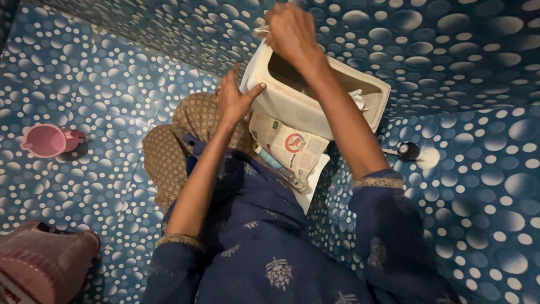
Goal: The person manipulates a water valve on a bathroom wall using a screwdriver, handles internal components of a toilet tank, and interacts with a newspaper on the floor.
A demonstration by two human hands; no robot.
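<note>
Left hand [235, 101]: open grip, fingers spread, thumb pressed on the near rim of the cream toilet tank [292, 104], palm against its left end. Right hand [292, 35]: closed grip above the far left corner of the open tank, pinching something small and pale; cannot tell what. Tank without lid, tilted in view, against the blue wall tiles with white dots [450, 50]. White part [356, 97] visible inside near the right end. Just below the tank, folded newspaper [289, 146] and a thin tube-like item [273, 160] on a white surface. Dark round knob [409, 150] on the wall at right. Pink mug [48, 139] on the floor far left, pink bucket [42, 264] in the bottom-left corner. Blue patterned sleeves [382, 225] on both arms.
</note>
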